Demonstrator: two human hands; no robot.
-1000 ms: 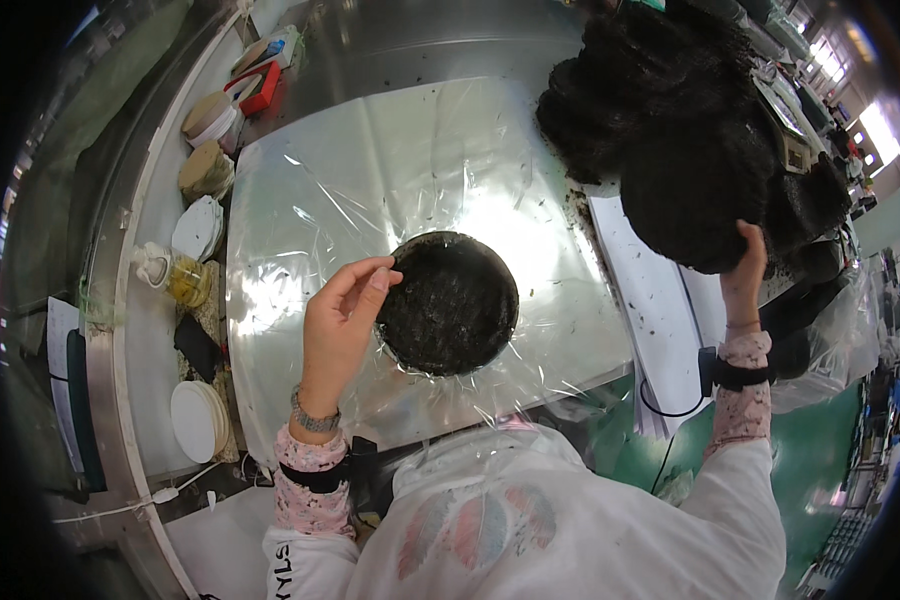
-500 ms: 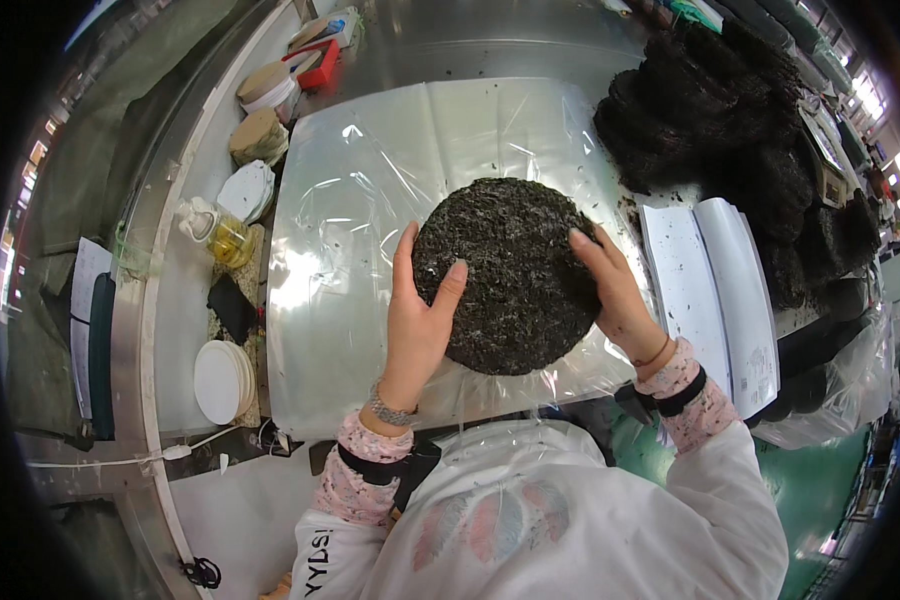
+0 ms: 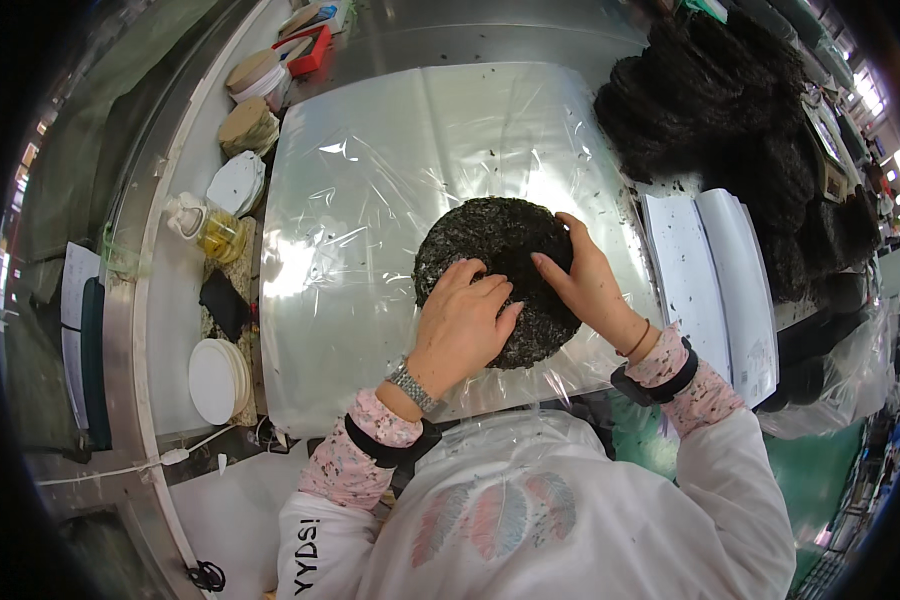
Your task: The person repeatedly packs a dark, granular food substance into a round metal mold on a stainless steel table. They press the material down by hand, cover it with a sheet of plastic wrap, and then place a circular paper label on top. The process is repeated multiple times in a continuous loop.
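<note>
Where the left hand (image 3: pixel 458 328) rests, spread, lies a round black fibrous disc (image 3: pixel 542 310). The right hand (image 3: pixel 595 287) seemingly grips its edge.

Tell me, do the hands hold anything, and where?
The left hand lies on top of the dark round disc; the right hand touches its right edge. Whether either grips it can't be told.
</note>
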